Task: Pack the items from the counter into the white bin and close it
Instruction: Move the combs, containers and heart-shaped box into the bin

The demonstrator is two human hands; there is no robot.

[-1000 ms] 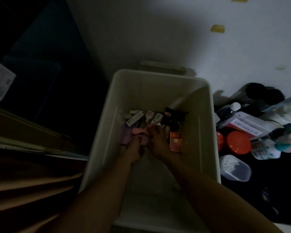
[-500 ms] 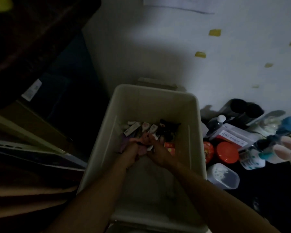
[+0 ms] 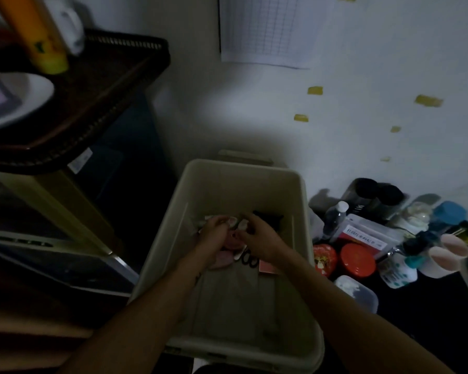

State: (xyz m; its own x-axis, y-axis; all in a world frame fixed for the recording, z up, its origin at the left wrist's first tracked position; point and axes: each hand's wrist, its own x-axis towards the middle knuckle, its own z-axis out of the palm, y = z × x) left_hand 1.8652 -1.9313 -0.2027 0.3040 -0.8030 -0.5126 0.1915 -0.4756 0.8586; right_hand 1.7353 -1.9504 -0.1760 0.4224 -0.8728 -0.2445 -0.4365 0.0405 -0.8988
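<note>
The white bin (image 3: 238, 171) stands open in the middle, seen in dim light. Small items lie at its far end: light packets, a black item (image 3: 269, 217), a pink thing (image 3: 226, 256), black scissor handles (image 3: 248, 259) and a red packet (image 3: 268, 267). Both hands are inside the bin over this pile. My left hand (image 3: 214, 237) curls its fingers round small light packets. My right hand (image 3: 258, 238) pinches a small white packet (image 3: 243, 224) between finger and thumb. My hands hide much of the pile.
On the dark counter to the right stand two red tins (image 3: 357, 259), a water bottle (image 3: 334, 218), clear lidded boxes (image 3: 358, 292), pink cups (image 3: 443, 255) and dark jars. At left a dark tray (image 3: 97, 85) carries an orange bottle and a white bowl.
The view has tilted up, showing the shelf and the paper on the wall. Both hands stay in the bin and have shifted slightly over the pile, fingers closing on packets.
</note>
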